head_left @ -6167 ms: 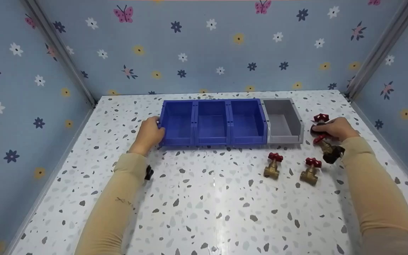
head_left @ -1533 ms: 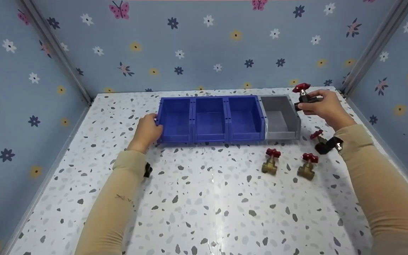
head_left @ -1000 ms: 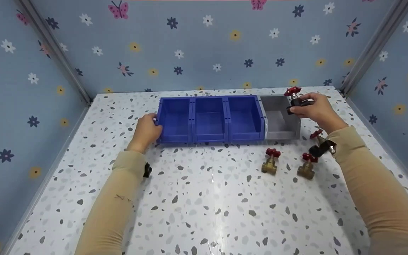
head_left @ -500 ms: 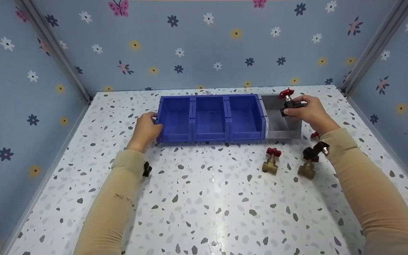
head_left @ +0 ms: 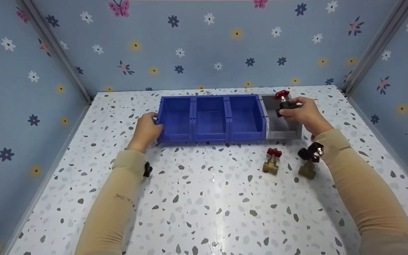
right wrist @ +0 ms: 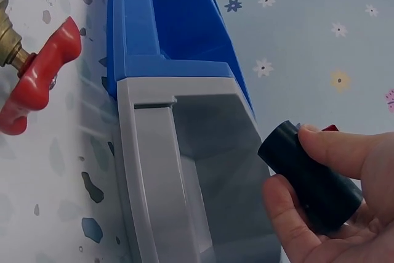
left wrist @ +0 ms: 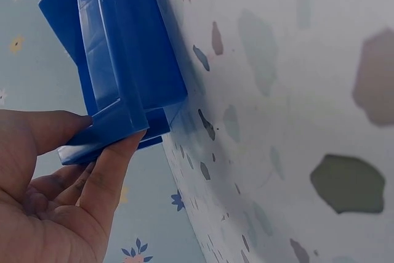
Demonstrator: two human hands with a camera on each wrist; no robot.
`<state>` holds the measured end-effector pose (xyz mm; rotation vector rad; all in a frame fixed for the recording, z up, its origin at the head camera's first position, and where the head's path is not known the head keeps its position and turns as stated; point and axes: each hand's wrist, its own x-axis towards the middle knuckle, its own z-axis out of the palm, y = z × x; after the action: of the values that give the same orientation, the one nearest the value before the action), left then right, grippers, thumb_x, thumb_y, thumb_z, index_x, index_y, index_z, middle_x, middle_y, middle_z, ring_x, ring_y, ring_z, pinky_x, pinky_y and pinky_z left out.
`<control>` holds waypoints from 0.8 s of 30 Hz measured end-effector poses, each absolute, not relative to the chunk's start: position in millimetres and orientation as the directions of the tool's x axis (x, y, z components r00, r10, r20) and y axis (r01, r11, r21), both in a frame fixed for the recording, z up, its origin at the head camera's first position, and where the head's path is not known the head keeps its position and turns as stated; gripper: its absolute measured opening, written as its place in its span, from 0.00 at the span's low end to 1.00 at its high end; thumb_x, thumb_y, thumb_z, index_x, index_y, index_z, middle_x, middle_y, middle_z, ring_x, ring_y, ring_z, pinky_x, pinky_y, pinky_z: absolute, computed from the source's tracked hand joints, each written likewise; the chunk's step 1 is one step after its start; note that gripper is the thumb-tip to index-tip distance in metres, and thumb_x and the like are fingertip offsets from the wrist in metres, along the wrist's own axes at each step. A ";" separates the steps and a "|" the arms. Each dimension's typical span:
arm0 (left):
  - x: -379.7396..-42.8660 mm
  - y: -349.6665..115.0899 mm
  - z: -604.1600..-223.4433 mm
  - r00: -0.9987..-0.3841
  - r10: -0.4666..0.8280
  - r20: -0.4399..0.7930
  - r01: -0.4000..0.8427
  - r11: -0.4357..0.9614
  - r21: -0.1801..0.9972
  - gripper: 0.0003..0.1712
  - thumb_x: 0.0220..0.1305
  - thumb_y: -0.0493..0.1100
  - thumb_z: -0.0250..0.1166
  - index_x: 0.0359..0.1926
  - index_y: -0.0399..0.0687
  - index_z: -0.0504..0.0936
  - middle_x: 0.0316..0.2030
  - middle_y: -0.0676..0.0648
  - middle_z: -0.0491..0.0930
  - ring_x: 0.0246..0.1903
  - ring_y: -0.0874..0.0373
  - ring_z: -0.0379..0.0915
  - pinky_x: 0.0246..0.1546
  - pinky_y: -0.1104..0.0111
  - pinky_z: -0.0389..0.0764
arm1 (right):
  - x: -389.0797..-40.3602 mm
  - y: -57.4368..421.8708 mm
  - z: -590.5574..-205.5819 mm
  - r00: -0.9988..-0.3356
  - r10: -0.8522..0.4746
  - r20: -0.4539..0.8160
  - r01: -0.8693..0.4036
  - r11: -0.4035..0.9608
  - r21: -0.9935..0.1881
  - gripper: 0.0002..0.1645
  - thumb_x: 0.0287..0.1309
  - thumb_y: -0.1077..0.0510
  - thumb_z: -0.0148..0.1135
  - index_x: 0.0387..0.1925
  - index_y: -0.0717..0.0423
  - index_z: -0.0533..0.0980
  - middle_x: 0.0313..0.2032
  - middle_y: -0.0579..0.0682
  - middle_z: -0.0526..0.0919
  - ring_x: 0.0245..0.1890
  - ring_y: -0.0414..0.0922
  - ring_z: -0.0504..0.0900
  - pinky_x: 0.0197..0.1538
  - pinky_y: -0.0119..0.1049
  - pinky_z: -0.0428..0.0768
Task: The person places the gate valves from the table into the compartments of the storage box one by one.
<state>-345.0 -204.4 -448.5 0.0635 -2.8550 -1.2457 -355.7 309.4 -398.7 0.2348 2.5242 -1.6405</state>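
My right hand [head_left: 306, 112] grips a black-bodied valve [head_left: 284, 104] with a red handwheel, over the grey bin [head_left: 284, 135]. In the right wrist view, thumb and fingers wrap the black valve's tubular body [right wrist: 308, 177]; its handwheel is mostly hidden behind the thumb. At the row's other end, my left hand [head_left: 144, 130] pinches the side wall of the leftmost blue bin [head_left: 175, 137]. Thumb and fingers lie on either side of that blue edge [left wrist: 104, 133] in the left wrist view.
Two brass gate valves with red handwheels, a left one [head_left: 270, 166] and a right one [head_left: 307, 170], lie before the grey bin. My right wrist and its camera [head_left: 311, 152] hide most of another valve. A middle blue bin [head_left: 211, 136] and another blue bin [head_left: 247, 136] complete the row.
My right hand picked up the black valve from the table at the right, raised it and carried it left over the grey bin. The left hand keeps its hold on the blue bin.
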 end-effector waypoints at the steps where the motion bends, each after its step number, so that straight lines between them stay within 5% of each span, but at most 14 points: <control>1: -345.0 -204.5 -448.6 -0.999 -0.048 0.006 -0.028 0.682 0.731 0.31 0.72 0.35 0.58 0.74 0.27 0.72 0.60 0.27 0.83 0.61 0.36 0.81 0.67 0.45 0.81 | -355.9 308.0 -399.3 -0.981 0.062 -0.184 0.193 0.389 -0.901 0.39 0.70 0.61 0.72 0.74 0.68 0.64 0.73 0.73 0.68 0.45 0.39 0.89 0.59 0.36 0.88; 8: -343.9 -204.0 -447.6 -0.999 -0.052 0.010 -0.028 0.687 0.727 0.30 0.73 0.35 0.59 0.73 0.28 0.73 0.61 0.27 0.83 0.61 0.36 0.81 0.67 0.45 0.81 | -356.1 300.2 -403.0 -0.984 0.051 -0.173 0.179 0.362 -0.915 0.37 0.70 0.63 0.72 0.72 0.68 0.64 0.73 0.76 0.67 0.41 0.38 0.90 0.50 0.30 0.89; 24: -343.8 -204.2 -447.0 -0.999 -0.043 -0.002 -0.031 0.686 0.727 0.31 0.72 0.35 0.57 0.74 0.27 0.72 0.62 0.27 0.82 0.64 0.36 0.80 0.69 0.45 0.80 | -359.0 286.8 -413.0 -0.981 0.073 -0.182 0.196 0.351 -0.916 0.40 0.72 0.63 0.69 0.76 0.71 0.61 0.64 0.65 0.74 0.39 0.37 0.90 0.49 0.28 0.89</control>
<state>-343.8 -204.2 -447.0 0.0634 -2.8700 -1.2375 -359.0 286.8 -413.0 0.2488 2.4900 -1.7124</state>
